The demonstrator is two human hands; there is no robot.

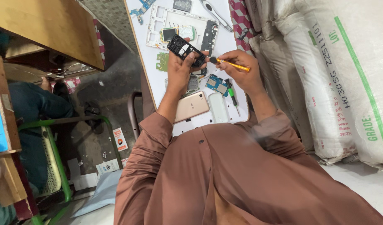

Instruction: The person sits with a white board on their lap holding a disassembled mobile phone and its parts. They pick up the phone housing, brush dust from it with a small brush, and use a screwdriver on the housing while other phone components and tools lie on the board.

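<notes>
Left hand (180,68): closed around a small black phone frame (184,48), fingers wrapped over its lower half, thumb along one side. The frame is raised just above the white board (152,66) and tilted, its open inner face toward the camera.

Right hand (240,71): fingers pinched shut on a thin orange-handled screwdriver (232,65). The tool lies nearly level, its dark tip end touching or just short of the frame's right edge; contact cannot be confirmed.

Positions relative to the phone frame:
- Just beyond it, a large white phone chassis (175,21) with a green circuit board (181,32) set inside.
- Below it and under the left wrist, a gold phone back (192,106), flat on the board.
- To the right of the gold back, a white cover (218,107).
- Under the right hand, a blue circuit board (216,84) and a green-handled screwdriver (232,92).

Edges and room: the board's left edge runs close beside the left forearm, with a drop to the floor past it. On the right, stacked white sacks (346,75) stand close against the right elbow. The board around the frame is crowded with parts; bare surface shows mainly along its left margin.
</notes>
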